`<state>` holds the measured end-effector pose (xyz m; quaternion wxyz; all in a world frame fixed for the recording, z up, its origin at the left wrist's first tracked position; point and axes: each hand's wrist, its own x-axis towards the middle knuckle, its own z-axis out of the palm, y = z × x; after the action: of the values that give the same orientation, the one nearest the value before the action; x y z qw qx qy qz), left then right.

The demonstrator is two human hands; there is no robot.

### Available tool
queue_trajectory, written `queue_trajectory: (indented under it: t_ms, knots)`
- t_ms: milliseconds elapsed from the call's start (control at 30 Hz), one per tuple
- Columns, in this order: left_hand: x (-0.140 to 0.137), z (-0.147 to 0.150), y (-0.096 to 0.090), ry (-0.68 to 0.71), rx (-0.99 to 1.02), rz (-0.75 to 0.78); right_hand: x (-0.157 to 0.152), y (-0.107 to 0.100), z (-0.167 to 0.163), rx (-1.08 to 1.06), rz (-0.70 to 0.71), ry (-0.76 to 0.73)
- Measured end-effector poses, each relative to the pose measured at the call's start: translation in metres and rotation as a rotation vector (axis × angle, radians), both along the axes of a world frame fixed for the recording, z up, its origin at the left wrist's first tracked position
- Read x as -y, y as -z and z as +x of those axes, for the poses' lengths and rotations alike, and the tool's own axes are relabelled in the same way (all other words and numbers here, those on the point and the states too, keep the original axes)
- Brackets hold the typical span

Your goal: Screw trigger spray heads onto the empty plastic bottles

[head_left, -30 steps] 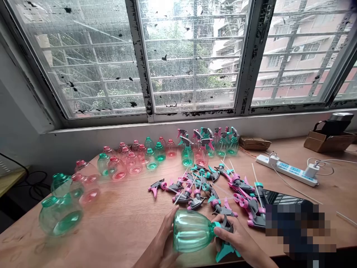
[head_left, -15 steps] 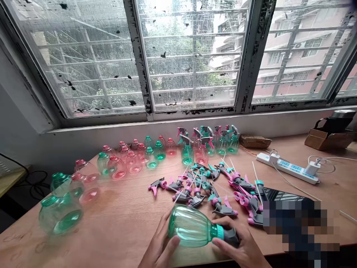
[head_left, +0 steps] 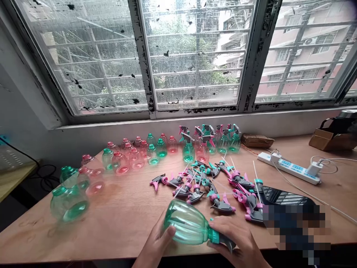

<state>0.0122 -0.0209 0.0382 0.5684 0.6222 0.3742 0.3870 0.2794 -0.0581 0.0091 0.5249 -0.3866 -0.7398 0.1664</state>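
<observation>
A clear green spray bottle [head_left: 186,223] lies tilted on its side between my hands, near the table's front edge. My left hand [head_left: 156,238] is wrapped round its base end. At the neck, my right hand [head_left: 237,238] grips the turquoise collar and dark grey trigger sprayer [head_left: 226,242]; the trigger is hidden by the fingers. Just beyond the bottle lies a pile of loose trigger sprayers [head_left: 195,182] in pink, turquoise and grey, with thin white tubes. Another pink-and-grey sprayer [head_left: 252,206] lies to the right of it.
Open green bottles [head_left: 69,204] and pink bottles [head_left: 120,162] stand along the left and back. Several bottles with sprayers fitted [head_left: 202,150] stand by the wall. To the right are a black glossy object [head_left: 290,197], a white power strip [head_left: 290,167] with cables, and a cardboard box [head_left: 329,139].
The bottle has shifted slightly left, its neck end dipping lower. My right hand has turned at the collar, with its fingers now further over the top. My left hand still holds the base.
</observation>
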Motion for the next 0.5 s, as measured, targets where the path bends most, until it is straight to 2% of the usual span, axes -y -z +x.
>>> queue_trajectory:
  t_ms: [33, 67, 167, 233, 300, 367, 400, 467, 500]
  knots:
    - [0.0, 0.001, -0.001, -0.004, 0.013, -0.015, 0.0, -0.001, 0.0, 0.005, -0.013, -0.003]
    - [0.0, 0.001, -0.002, -0.003, 0.026, -0.01, 0.0, -0.001, -0.001, -0.033, -0.092, 0.004]
    - [0.002, -0.001, -0.006, 0.055, 0.031, 0.09, -0.002, 0.004, -0.005, -0.309, -0.488, -0.058]
    - [0.004, -0.004, -0.008, 0.091, 0.004, 0.148, -0.002, 0.008, -0.007, -0.427, -0.614, -0.127]
    - [0.007, -0.007, -0.01, 0.11, -0.027, 0.163, -0.001, 0.008, -0.007, -0.345, -0.502, -0.061]
    - [0.008, -0.01, -0.011, 0.126, -0.029, 0.136, 0.001, 0.002, -0.004, -0.132, -0.208, 0.049]
    - [0.007, -0.011, -0.011, 0.132, -0.019, 0.112, 0.003, -0.002, -0.003, -0.009, -0.038, 0.06]
    - [0.006, -0.011, -0.011, 0.117, -0.006, 0.046, 0.006, -0.013, -0.002, 0.212, 0.266, -0.01]
    - [0.005, -0.01, -0.011, 0.1, -0.007, 0.005, 0.008, -0.017, -0.003, 0.304, 0.366, -0.055]
